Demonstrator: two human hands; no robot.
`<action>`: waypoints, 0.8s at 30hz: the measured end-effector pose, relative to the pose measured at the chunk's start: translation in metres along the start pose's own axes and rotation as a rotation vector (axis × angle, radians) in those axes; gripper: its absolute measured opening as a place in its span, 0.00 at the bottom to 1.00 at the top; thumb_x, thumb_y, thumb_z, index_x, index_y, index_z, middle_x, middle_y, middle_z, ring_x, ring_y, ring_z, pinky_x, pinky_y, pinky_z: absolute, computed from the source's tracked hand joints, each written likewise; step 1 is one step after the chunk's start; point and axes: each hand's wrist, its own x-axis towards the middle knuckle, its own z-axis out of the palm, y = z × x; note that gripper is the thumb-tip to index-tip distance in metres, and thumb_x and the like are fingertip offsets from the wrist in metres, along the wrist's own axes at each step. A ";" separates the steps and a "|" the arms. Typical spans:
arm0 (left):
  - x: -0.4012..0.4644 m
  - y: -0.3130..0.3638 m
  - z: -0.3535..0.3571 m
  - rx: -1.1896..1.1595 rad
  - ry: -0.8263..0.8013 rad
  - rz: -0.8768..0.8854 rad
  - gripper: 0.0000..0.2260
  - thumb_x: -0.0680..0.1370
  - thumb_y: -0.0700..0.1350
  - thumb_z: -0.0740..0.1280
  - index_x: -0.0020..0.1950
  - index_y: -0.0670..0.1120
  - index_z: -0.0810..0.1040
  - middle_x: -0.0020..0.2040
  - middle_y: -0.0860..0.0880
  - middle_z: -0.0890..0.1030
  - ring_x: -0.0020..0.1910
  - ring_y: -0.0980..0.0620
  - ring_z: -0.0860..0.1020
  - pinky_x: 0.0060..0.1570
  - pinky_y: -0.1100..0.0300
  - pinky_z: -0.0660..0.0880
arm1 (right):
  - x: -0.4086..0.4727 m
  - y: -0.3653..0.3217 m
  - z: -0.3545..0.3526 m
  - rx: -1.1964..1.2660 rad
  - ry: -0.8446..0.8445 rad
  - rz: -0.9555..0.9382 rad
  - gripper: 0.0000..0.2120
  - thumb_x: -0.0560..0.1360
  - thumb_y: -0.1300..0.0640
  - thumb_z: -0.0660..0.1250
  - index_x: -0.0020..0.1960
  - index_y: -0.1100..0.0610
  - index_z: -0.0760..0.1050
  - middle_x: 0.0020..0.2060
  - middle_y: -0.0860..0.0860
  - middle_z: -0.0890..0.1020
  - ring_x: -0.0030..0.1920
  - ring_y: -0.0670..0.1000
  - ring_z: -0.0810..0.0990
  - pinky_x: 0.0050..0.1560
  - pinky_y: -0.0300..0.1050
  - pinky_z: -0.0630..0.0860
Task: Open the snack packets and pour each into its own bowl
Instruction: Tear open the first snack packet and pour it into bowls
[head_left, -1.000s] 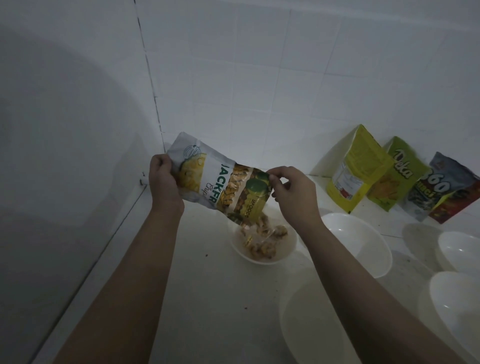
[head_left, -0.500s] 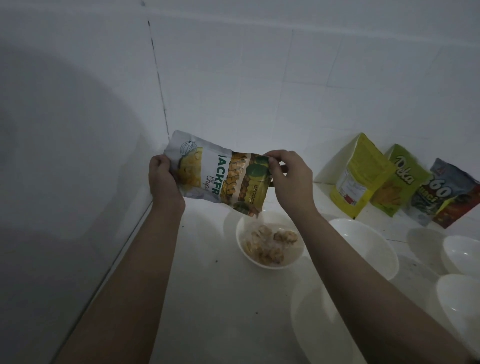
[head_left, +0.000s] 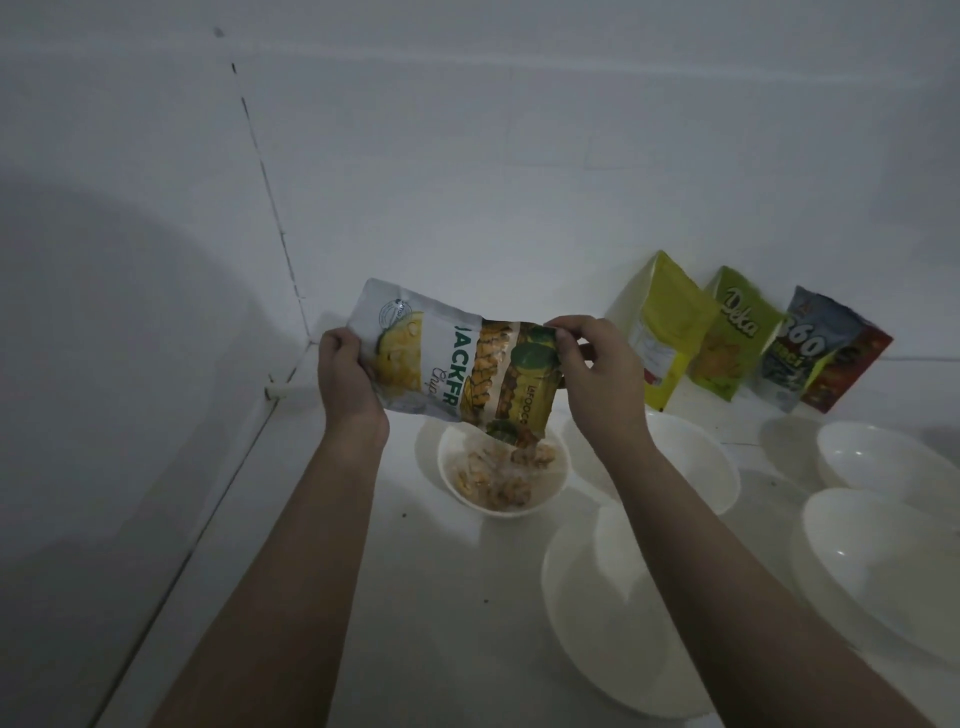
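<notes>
Head view: the left hand (head_left: 345, 382) clasps the sealed bottom end of the jackfruit chip packet (head_left: 457, 371), and the right hand (head_left: 597, 376) pinches its upper edge near the open mouth, so the packet hangs tilted, mouth down, above the small bowl (head_left: 452, 486) near the counter's back-left corner. Chips (head_left: 498, 475) already lie in that bowl. 4 empty bowls, including the big front bowl (head_left: 613, 618), sit to the right, and 3 unopened packets (head_left: 748, 340) lean against the back wall. The mouth hangs over the bowl's far rim, so a sharper tilt could send chips over that rim onto the counter (head_left: 322, 597).
</notes>
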 end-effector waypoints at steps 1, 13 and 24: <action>-0.005 -0.004 0.007 0.002 -0.005 0.005 0.14 0.82 0.40 0.56 0.36 0.48 0.65 0.35 0.50 0.69 0.32 0.55 0.69 0.30 0.64 0.65 | 0.001 0.004 -0.009 0.002 0.009 -0.002 0.09 0.80 0.59 0.62 0.51 0.52 0.81 0.43 0.37 0.77 0.45 0.46 0.78 0.44 0.57 0.81; -0.091 -0.071 0.095 0.146 -0.007 0.071 0.14 0.81 0.37 0.56 0.37 0.50 0.65 0.33 0.53 0.64 0.31 0.57 0.62 0.32 0.62 0.58 | 0.025 0.077 -0.129 -0.105 -0.078 0.033 0.08 0.80 0.61 0.62 0.50 0.54 0.80 0.44 0.47 0.75 0.41 0.35 0.74 0.41 0.33 0.72; -0.107 -0.096 0.108 0.303 -0.022 0.191 0.11 0.78 0.48 0.59 0.35 0.54 0.70 0.38 0.50 0.67 0.40 0.51 0.65 0.37 0.56 0.60 | 0.033 0.129 -0.161 -0.140 -0.406 0.158 0.07 0.79 0.64 0.64 0.44 0.57 0.77 0.40 0.50 0.80 0.43 0.54 0.82 0.47 0.56 0.81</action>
